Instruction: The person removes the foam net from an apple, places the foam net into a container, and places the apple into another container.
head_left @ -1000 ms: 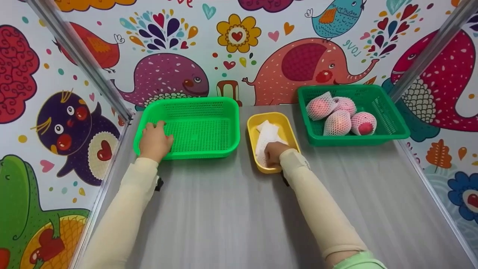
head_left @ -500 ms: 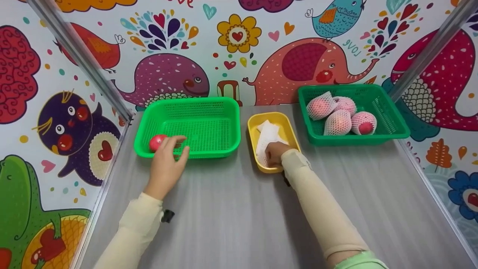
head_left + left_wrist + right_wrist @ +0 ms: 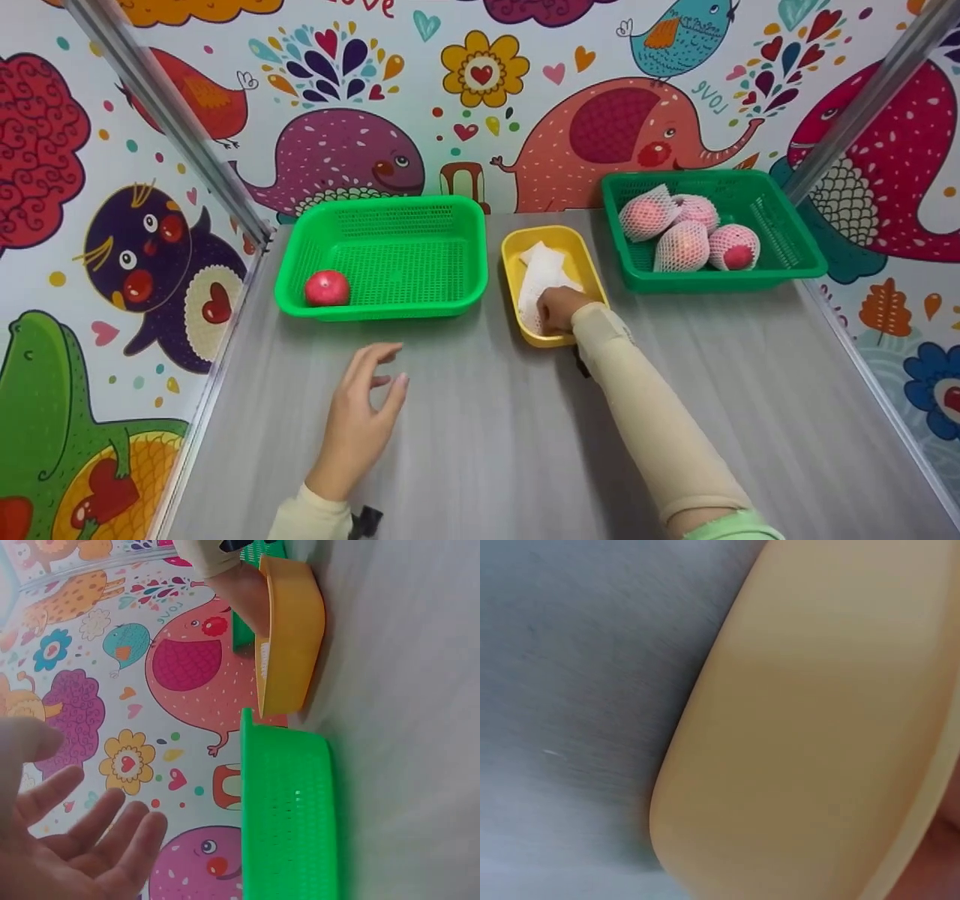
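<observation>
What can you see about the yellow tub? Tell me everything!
The yellow, rectangular, plastic-looking tub has rounded corners, an open top and smooth walls with no holes showing. It stands upright on the grey tabletop, between the bright green, rectangular mesh basket and the dark green, rectangular mesh basket, and looks smaller than either. White, foam-like netting lies inside. The person's bare right hand reaches in onto that netting; whether it touches the tub is hard to tell.

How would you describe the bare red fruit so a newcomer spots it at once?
On the gray table, left of the yellow tray, sits the bright green basket. The round red fruit lies alone in its near left corner. It has no wrapping, unlike the four net-covered fruits in the dark green basket.
</observation>
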`<state>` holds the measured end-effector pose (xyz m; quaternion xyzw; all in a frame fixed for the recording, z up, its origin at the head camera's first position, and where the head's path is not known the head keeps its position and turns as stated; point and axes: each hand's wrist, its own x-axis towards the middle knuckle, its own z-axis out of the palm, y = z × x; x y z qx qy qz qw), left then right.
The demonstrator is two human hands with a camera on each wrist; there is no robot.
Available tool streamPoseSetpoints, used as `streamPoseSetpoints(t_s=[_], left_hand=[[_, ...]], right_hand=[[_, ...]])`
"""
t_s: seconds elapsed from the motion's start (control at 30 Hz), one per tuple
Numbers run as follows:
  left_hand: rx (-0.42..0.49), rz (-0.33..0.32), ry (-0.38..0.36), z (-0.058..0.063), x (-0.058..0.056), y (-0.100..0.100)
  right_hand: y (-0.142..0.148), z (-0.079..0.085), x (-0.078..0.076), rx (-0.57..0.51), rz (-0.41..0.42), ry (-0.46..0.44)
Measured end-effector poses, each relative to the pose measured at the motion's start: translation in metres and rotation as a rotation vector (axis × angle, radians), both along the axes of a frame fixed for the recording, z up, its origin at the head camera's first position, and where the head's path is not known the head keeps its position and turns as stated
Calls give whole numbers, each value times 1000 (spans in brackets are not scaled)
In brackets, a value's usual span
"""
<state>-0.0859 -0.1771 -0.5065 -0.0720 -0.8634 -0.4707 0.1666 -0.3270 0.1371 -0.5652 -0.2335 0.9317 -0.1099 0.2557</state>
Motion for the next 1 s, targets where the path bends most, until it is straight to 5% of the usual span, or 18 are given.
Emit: streamPoseSetpoints(t_s=[0.33, 0.7, 0.87, 1.0], left_hand=[[138, 68, -103, -34, 28, 12], [153, 81, -86, -36, 28, 7], [144, 80, -63, -36, 29, 6], [141, 88, -61, -36, 28, 4]], right_hand=[[2, 16, 8, 37, 53, -3], [26, 41, 21, -90, 120, -23], [52, 67, 16, -226, 111, 169], [83, 89, 2, -282, -62, 363]])
